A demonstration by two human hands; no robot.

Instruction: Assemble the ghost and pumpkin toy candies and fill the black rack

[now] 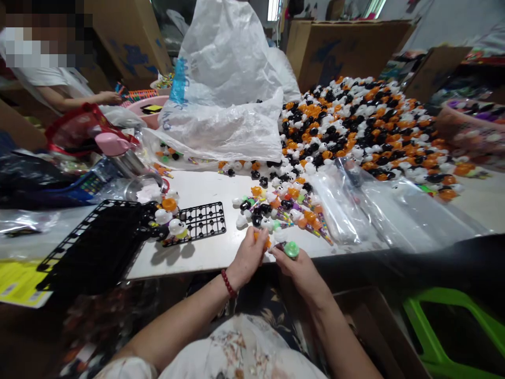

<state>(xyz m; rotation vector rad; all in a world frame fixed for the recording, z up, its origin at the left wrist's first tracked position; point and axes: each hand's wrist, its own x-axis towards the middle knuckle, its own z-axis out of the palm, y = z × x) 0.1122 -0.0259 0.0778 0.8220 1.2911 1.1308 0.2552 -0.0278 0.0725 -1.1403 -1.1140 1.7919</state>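
My left hand (248, 255), a red bead bracelet on its wrist, is closed around a small orange plastic piece (267, 242) above the table's front edge. Close beside it, my right hand (302, 271) is closed on a piece with a round translucent green top (292, 249); the rest of that piece is hidden by the fingers. Just beyond both hands lies a loose cluster of striped pencils (313, 229) with figure tops, among black, white and orange plastic toppers (257, 213). To the left, a black grid rack (205, 218) carries several toppers at its near end.
A large heap of toppers (347, 126) fills the back right. Clear plastic bags (379, 205) lie on the right, and a big white sack (224, 79) stands behind. Stacked black racks (94, 247) overhang the left edge. A green stool (453, 300) is low right; another person (67, 87) works at far left.
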